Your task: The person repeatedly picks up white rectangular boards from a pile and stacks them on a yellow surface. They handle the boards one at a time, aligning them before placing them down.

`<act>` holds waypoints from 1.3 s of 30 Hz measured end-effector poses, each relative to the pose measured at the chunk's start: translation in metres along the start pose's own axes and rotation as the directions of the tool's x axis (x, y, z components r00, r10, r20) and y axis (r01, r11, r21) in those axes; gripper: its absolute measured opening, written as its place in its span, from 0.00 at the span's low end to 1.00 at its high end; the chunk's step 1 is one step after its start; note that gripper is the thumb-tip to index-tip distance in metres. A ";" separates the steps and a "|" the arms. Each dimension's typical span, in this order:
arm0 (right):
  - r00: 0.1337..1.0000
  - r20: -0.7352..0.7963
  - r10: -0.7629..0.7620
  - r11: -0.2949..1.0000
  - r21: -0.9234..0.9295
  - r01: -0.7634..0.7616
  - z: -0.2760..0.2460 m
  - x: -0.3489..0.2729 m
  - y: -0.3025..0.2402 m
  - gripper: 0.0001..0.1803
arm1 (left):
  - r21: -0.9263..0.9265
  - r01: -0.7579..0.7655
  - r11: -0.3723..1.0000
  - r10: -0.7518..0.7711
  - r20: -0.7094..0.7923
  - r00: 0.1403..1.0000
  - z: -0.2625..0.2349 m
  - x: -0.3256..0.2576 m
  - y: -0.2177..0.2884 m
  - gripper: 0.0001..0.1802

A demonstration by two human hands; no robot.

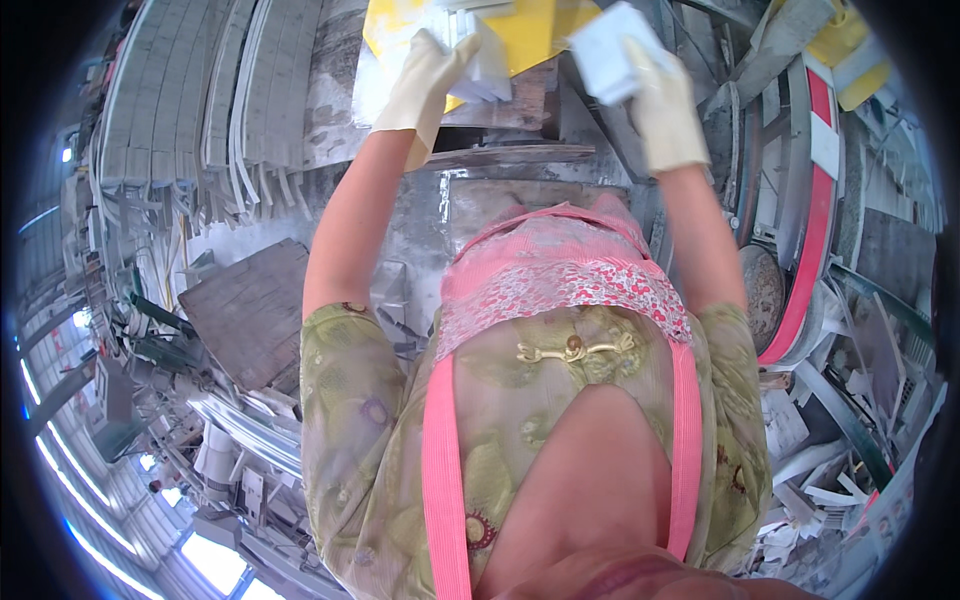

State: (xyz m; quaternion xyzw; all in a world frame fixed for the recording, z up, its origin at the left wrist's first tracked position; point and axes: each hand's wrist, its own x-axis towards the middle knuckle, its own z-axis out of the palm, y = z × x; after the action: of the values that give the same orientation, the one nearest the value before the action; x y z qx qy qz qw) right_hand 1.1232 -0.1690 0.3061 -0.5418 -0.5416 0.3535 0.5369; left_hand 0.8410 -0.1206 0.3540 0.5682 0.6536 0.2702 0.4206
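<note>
Both my hands wear cream rubber gloves. My left hand (432,75) is at the top of the view, its fingers and thumb closed against a small stack of white rectangular tiles (490,65). The far ends of its fingers are partly lost against the pale pieces. To the right, my right hand (665,105) grips a white square tile (616,52) by its right edge, holding it raised and tilted. A yellow sheet (535,35) lies under and behind the stack.
Long grey stone strips (170,90) stand in rows at the far left. A wooden board (250,315) leans below them. A machine with a red band (822,200) is close on my right, with broken offcuts (820,470) heaped nearby. A wooden ledge (500,155) runs before me.
</note>
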 end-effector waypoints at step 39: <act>0.700 0.686 -0.199 0.681 -0.417 0.602 0.090 0.065 0.051 0.66 | -0.079 0.185 0.980 -0.189 -0.055 0.980 0.014 0.005 0.020 0.56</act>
State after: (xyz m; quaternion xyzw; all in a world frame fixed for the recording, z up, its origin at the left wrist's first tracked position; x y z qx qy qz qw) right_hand 1.0576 -0.0801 0.2537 -0.4066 -0.8744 0.1721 0.2012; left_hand 0.8632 -0.1129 0.3627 0.4797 0.7066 0.2708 0.4441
